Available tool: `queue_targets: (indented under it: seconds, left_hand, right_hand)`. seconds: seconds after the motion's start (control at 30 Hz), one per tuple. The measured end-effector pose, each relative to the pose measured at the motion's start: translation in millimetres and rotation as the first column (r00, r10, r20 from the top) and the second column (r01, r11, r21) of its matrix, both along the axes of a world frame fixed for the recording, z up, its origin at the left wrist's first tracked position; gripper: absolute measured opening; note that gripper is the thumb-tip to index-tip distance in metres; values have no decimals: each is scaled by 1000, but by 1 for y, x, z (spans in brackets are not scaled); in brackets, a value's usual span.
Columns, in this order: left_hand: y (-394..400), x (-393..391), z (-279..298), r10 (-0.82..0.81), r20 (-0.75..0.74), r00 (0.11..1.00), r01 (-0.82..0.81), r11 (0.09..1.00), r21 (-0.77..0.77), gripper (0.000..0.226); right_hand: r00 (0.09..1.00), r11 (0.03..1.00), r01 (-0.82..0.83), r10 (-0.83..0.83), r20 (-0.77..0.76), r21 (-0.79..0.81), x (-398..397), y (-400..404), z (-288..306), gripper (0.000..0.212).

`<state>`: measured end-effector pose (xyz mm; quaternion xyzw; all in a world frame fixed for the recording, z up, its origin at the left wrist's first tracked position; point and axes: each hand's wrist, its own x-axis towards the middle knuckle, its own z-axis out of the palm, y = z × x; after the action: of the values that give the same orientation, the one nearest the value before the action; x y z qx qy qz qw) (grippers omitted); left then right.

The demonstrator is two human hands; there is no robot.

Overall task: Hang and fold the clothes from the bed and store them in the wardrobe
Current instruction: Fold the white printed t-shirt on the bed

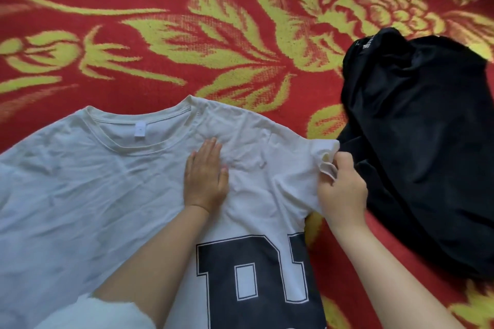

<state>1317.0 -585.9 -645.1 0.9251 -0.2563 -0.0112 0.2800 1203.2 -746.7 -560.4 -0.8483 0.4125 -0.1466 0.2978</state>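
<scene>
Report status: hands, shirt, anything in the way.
Left hand flat, pressing the white T-shirt on the red bedspread. Right hand pinching its sleeve. Black garment bunched right beside that sleeve.

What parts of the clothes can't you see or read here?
All in the head view:
- White T-shirt: its left sleeve and hem are cut off by the picture's edges.
- Black print: the lower edge cuts it, so it cannot be read.
- Sleeve end: bunched inside the right hand.
- Black garment: crumpled, so its type is unclear; its neck label is too small to read.
- Cloth under the flat left hand: hidden.
</scene>
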Motion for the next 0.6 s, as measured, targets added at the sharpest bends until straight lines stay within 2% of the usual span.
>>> queue_targets:
  seconds: [0.03,0.1,0.17,0.23,0.27,0.33,0.37,0.43,0.5,0.53,0.6]
  left_hand:
    - [11,2,7,56,-54,997,-62,991,-121,52]
    - [39,4,19,193,-129,973,-222,937,-268,54]
    - [79,-1,30,264,-166,950,-304,904,-300,55]
    - [120,-12,37,305,-178,936,-345,899,-271,54]
    - [141,-18,39,333,-156,930,-363,899,-246,54]
    - [188,-32,39,405,-139,903,-425,889,-169,55]
    - [201,-37,37,423,-120,898,-437,888,-142,55]
    - [237,-52,33,519,-76,851,-524,849,-66,53]
    - [278,-67,32,685,-61,726,-688,725,-29,56]
    - [292,-71,36,783,-104,613,-788,615,-10,58]
    - [320,-76,42,919,-276,284,-941,322,105,61]
  right_hand:
    - [998,994,-68,69,3,-83,5,14,4,20]
    - [962,951,-269,273,7,-156,15,45,11,28]
    - [833,811,-553,532,-152,-191,22,81,7,35]
    - [675,683,-725,680,-285,-88,18,108,1,43]
    - [624,641,-766,720,-303,-55,13,118,-3,46]
    - [618,609,-783,741,-262,-123,5,133,-14,41]
    - [644,621,-764,721,-256,-171,0,131,-21,37]
    - [642,610,-767,725,-252,-199,-1,145,-27,33]
    - [624,585,-781,740,-252,-217,1,171,-31,33]
    - [613,571,-789,753,-239,-225,2,183,-34,32]
    - [591,541,-799,786,-180,-262,5,214,-41,26]
